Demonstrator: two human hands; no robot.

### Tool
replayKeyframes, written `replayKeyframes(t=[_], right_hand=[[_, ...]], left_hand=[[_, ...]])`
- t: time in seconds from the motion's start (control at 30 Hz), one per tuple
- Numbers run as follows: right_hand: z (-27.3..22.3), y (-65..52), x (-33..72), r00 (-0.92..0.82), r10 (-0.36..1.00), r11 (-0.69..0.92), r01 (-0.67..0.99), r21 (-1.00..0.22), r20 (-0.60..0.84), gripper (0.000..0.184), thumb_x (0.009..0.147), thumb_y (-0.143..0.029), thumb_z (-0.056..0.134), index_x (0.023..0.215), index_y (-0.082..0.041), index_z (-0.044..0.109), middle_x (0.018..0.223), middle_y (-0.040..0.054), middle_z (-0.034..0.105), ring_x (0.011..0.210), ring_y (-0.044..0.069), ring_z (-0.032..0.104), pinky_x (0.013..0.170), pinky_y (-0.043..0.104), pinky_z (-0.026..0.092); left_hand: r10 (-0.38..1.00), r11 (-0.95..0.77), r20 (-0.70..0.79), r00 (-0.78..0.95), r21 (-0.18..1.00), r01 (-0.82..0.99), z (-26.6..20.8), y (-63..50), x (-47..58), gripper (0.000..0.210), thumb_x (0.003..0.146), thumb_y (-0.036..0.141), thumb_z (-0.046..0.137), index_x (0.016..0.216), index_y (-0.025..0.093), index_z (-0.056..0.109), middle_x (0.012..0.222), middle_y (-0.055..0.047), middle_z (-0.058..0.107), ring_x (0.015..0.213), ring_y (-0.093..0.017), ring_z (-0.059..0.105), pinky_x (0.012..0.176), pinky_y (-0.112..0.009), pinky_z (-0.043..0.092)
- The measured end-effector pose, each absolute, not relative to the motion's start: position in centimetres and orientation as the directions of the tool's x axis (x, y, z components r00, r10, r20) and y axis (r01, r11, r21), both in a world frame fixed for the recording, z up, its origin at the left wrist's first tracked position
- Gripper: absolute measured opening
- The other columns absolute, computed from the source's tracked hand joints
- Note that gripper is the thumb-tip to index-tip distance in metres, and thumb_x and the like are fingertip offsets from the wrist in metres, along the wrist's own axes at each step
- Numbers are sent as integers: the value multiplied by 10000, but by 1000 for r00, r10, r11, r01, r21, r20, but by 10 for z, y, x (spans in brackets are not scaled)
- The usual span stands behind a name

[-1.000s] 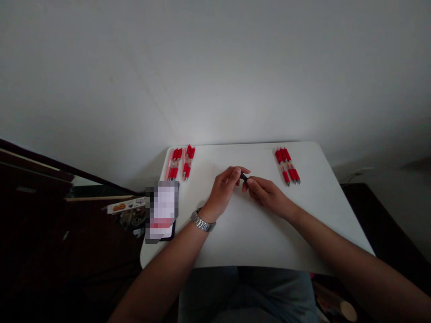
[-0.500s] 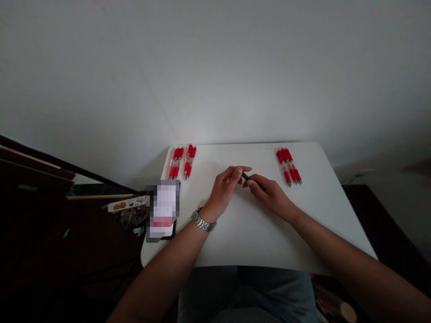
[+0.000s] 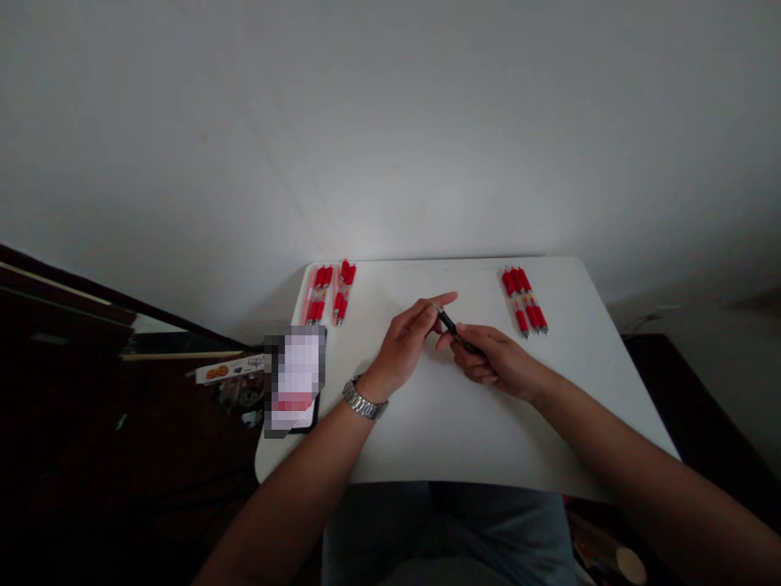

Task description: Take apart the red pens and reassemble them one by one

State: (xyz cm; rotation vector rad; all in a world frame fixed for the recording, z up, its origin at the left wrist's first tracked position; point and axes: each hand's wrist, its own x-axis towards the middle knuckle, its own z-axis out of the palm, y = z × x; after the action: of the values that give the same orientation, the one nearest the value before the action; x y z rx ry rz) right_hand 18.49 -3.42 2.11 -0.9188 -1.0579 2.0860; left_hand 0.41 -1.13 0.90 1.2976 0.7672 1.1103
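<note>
A slim black pen (image 3: 447, 321) slants between my two hands above the middle of the white table (image 3: 427, 439). Its far end rests at the thumb and fingers of my left hand (image 3: 407, 334), whose index finger points out to the right. My right hand (image 3: 501, 360) is closed around the pen's nearer part, with thumb and index finger along the barrel. The fingers cover part of the pen, so its lower end is hidden.
Three red pens (image 3: 523, 297) lie side by side at the table's back right. More red pens (image 3: 320, 295) lie at the back left with pale pink sleeves or strips (image 3: 308, 296). A phone with a blurred screen (image 3: 296, 378) sits along the left edge. A wall rises behind.
My right hand has shifted slightly down and right along the pen, and more of the black barrel shows. My left index finger is raised a little higher.
</note>
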Motion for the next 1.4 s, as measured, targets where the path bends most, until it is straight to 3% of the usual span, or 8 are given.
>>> replayKeyframes(t=[0.1,0.27,0.6,0.83,0.97,1.07,1.23,1.4], right_hand=[[23,-34,186,-575,757,-500,-204,-841,-310,392,981,-557,534,906,-177,592,571,-114,235,456,55,107,374,184,108],[21,-36,183,-497,835,-350,-149,-925,-236,417,990,-580,513,874,-183,567,564,-105,293,453,54,176,393,189,160],[17,-35,186,-362,929,-20,161,-987,-78,454,1004,-600,455,914,-181,605,619,-61,389,521,85,334,458,226,272],[17,-34,187,-511,839,-242,-40,-969,-188,405,1014,-575,457,1005,-193,593,646,-81,318,500,75,227,428,219,198],[18,-34,189,-520,836,-238,-57,-970,-174,368,1009,-555,495,1056,-202,587,661,-78,342,509,74,249,430,208,213],[19,-34,189,-538,821,-280,-85,-956,-192,376,1007,-558,496,993,-193,586,621,-89,319,483,65,223,412,193,204],[24,-32,194,-659,669,-559,-142,-817,-344,384,999,-573,489,908,-203,542,548,-121,220,430,57,98,345,166,115],[25,-28,199,-764,522,-708,-140,-693,-379,378,960,-575,547,842,-220,491,517,-131,184,415,57,54,312,146,104]], left_hand=[[935,-103,156,319,979,-175,8,-11,4,441,994,558,508,1166,211,719,894,-52,666,826,-163,587,799,-317,473],[943,-139,170,286,983,-123,8,-10,4,420,978,566,533,1084,208,726,1028,-73,689,951,-185,608,863,-314,486],[954,-140,158,256,986,-87,10,-11,4,372,991,509,544,1099,212,741,1080,-71,697,954,-175,601,897,-309,480],[945,-142,164,284,985,-96,12,-10,2,372,997,497,540,1120,207,740,1003,-67,698,944,-176,605,889,-317,466],[938,-178,184,294,983,-47,14,-10,0,347,998,475,552,1102,209,749,971,-59,686,933,-176,594,876,-317,449],[937,-171,190,292,981,-87,12,-10,0,334,991,469,568,1082,203,748,968,-59,691,942,-180,599,901,-324,451],[933,-160,188,306,980,-115,13,-12,0,389,997,512,528,1134,211,733,1037,-81,702,943,-192,597,889,-333,463],[895,-279,245,373,960,39,24,-13,-6,332,1025,468,482,1071,203,675,977,-57,648,876,-176,555,835,-316,435]])
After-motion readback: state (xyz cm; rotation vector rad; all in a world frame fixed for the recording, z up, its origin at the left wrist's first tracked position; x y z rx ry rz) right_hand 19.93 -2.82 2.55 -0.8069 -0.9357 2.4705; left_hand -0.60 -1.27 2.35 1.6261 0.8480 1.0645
